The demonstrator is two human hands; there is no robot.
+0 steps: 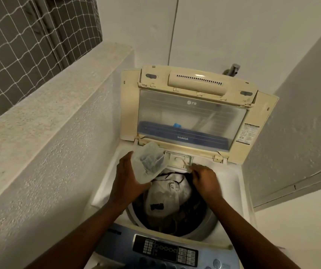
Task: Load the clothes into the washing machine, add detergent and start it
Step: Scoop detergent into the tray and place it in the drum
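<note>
A top-loading washing machine stands with its lid raised against the wall. Clothes, a pale garment over dark ones, fill the drum. My left hand grips a clear plastic detergent pouch, tilted toward the small detergent drawer at the back rim of the tub. My right hand is at the drawer's right front corner, fingers pinched closed on its edge. The blue control panel lies nearest me.
A rough plaster ledge runs along the left, with a netted window above it. A metal tap juts from the back wall behind the lid. A wall with a door frame closes in on the right.
</note>
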